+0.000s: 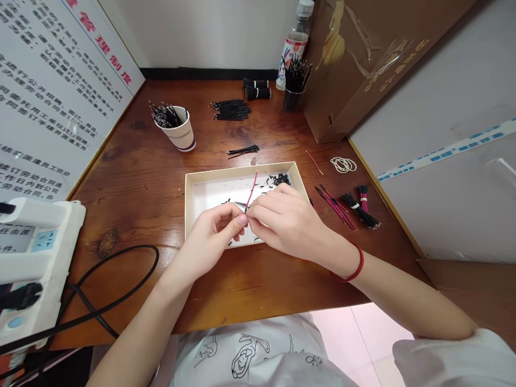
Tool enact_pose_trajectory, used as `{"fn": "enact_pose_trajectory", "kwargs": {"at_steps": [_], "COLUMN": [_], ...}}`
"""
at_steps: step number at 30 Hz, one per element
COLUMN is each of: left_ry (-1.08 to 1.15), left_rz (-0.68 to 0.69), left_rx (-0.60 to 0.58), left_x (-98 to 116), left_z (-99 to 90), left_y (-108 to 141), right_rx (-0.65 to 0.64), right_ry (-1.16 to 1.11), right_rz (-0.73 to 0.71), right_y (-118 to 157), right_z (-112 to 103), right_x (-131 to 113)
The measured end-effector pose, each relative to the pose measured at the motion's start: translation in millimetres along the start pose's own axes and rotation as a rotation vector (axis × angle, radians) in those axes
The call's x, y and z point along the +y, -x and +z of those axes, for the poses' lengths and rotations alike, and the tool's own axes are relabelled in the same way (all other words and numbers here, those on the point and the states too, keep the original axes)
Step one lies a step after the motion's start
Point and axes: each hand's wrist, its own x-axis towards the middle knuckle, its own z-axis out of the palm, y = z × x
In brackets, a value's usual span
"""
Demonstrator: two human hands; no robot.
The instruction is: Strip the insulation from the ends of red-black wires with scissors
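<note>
A thin pinkish-red wire (253, 188) with a black lower end stands nearly upright between my fingertips, above the shallow box. My left hand (215, 228) is closed, pinching that black end between thumb and fingers. Meeting it from the right, my right hand (284, 215) is closed too, its fingertips on the same lower end of the wire; the exact grip is partly hidden. A pointed metal blade (241, 203) shows just behind the fingertips; the rest of the tool is out of sight. Under both hands is the cardboard box (188, 201), with black scraps (281, 179) in its far right corner.
Red wires (336, 208), banded bundles (360, 210) and rubber bands (343, 165) lie at right. Behind the box are black wires (243, 151), a paper cup (181, 134), a wire-filled dark cup (293, 100), a bottle (293, 48) and a carton (358, 59). A black cable (121, 293) loops at left.
</note>
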Motion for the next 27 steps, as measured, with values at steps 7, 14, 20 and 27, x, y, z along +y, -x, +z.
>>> {"fn": "enact_pose_trajectory", "kwargs": {"at_steps": [7,14,20,27], "left_ry": [0.354,0.466,0.619,0.666], "left_rz": [0.089,0.123,0.045,-0.021], "left_rx": [0.079,0.13,0.107,0.08], "left_x": [2,6,5,5], "left_z": [11.5,19.7,19.9,20.9], "left_y": [4,5,2,-2], "right_rx": [0.179,0.222,0.243,0.211], "right_ry": [-0.158,-0.084,-0.067,-0.053], "right_rz": [0.124,0.102,0.11,0.159], "right_y": [-7,-12,-14,-13], "right_z": [-3,-3,-4,-5], "right_x": [-10,-9,-4,2]}}
